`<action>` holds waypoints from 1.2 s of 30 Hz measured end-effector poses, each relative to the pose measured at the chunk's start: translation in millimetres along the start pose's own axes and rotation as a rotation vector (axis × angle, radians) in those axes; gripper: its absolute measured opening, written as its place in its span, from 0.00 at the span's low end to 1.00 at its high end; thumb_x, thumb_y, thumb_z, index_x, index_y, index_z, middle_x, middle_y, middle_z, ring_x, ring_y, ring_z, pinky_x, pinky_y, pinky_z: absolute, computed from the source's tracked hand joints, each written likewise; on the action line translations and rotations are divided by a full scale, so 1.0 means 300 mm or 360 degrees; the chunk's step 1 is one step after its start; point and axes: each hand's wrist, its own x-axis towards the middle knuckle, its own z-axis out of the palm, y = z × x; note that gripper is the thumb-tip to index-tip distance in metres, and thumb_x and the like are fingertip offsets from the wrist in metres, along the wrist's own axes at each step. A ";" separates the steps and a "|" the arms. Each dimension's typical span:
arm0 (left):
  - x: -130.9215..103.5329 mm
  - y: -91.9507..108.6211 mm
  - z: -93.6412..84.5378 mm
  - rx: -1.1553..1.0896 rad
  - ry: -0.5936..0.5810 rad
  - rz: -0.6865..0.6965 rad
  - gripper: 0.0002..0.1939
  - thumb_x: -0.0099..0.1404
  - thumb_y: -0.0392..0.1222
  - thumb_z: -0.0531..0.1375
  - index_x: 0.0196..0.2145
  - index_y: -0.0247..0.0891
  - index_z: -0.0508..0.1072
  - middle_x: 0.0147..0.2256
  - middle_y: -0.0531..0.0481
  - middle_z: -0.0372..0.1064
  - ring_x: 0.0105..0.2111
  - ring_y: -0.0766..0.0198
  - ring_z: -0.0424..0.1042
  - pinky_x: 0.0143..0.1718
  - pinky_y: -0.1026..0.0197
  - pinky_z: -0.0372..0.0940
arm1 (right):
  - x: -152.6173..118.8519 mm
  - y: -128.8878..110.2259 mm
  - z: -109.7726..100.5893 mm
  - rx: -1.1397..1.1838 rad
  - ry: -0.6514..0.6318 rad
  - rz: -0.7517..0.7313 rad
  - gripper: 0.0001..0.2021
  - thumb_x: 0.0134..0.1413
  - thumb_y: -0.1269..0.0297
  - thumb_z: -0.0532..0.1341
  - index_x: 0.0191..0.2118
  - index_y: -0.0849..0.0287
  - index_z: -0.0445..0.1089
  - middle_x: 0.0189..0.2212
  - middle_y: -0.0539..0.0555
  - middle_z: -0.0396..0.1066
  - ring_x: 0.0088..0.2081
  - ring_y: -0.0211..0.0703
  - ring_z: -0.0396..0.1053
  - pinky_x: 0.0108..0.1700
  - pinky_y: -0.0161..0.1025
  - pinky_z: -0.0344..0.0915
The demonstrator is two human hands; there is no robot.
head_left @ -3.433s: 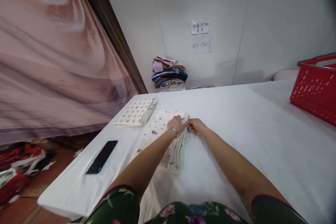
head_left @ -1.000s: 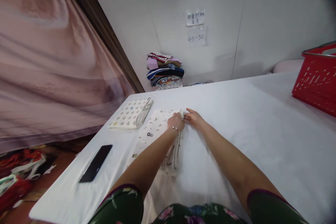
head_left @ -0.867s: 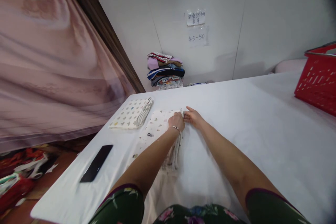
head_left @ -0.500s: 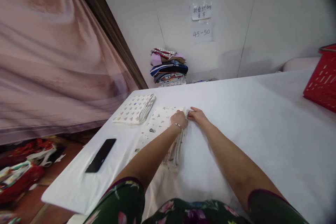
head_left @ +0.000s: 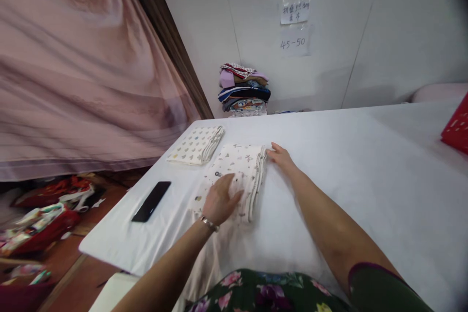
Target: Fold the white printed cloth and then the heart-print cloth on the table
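A folded white cloth with small scattered prints (head_left: 239, 157) lies on the white-covered table (head_left: 329, 165) in front of me, its layered edges along the right side. My left hand (head_left: 221, 199), with a bracelet at the wrist, rests over the lower middle of this cloth with thumb and fingers apart. At the cloth's far right corner is my right hand (head_left: 281, 157), its fingers stretched out and the tips by the layered edge. Behind and to the left lies a second folded cloth with a grey motif pattern (head_left: 197, 144).
A black phone (head_left: 151, 202) lies near the table's left edge. Folded textiles (head_left: 244, 88) are stacked against the wall, below paper signs (head_left: 294, 12). A red basket (head_left: 457, 126) stands far right. A pink curtain (head_left: 91, 73) hangs left; bags (head_left: 47, 226) sit on the floor.
My left hand has moved from the cloth's far right corner back toward me and left, opening over the middle. My right hand stays near the corner. The view has shifted slightly right.
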 end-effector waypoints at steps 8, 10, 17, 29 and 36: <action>-0.019 -0.345 -0.058 -0.0179 -0.0201 -0.1088 0.37 0.59 0.63 0.48 0.57 0.32 0.59 0.49 0.38 0.68 0.46 0.51 0.69 0.46 0.52 0.62 | 0.098 -0.106 0.045 -0.0777 -0.0169 0.0012 0.31 0.51 0.47 0.55 0.56 0.64 0.63 0.56 0.63 0.61 0.56 0.53 0.59 0.56 0.44 0.54; -0.010 -0.356 -0.052 -0.0270 -0.0318 -0.1122 0.36 0.58 0.63 0.49 0.54 0.34 0.63 0.45 0.40 0.70 0.44 0.53 0.70 0.45 0.55 0.63 | 0.125 -0.144 0.070 -0.0913 -0.0270 0.0007 0.29 0.47 0.52 0.60 0.53 0.64 0.67 0.56 0.63 0.61 0.57 0.56 0.58 0.56 0.44 0.54; -0.003 -0.354 -0.029 -0.0233 -0.0311 -0.1066 0.25 0.54 0.64 0.53 0.33 0.37 0.70 0.36 0.42 0.72 0.38 0.50 0.71 0.36 0.55 0.62 | 0.175 -0.203 0.086 -0.1118 -0.0538 0.0105 0.20 0.33 0.62 0.67 0.39 0.61 0.74 0.43 0.58 0.72 0.46 0.52 0.68 0.43 0.37 0.63; 0.353 -0.370 -0.081 -0.0113 -0.0343 -0.0475 0.19 0.51 0.52 0.60 0.36 0.36 0.71 0.37 0.44 0.72 0.37 0.55 0.70 0.34 0.60 0.62 | -0.038 -0.127 -0.160 -0.0394 -0.0327 0.0377 0.15 0.39 0.62 0.65 0.36 0.62 0.72 0.37 0.59 0.75 0.36 0.46 0.72 0.31 0.35 0.66; 0.722 -0.202 -0.035 -0.0243 -0.0298 -0.0309 0.25 0.56 0.51 0.57 0.49 0.38 0.67 0.45 0.43 0.69 0.35 0.58 0.70 0.30 0.62 0.63 | -0.180 -0.054 -0.251 -0.0018 0.0076 0.0393 0.20 0.46 0.51 0.61 0.42 0.60 0.70 0.39 0.59 0.73 0.37 0.47 0.71 0.34 0.39 0.68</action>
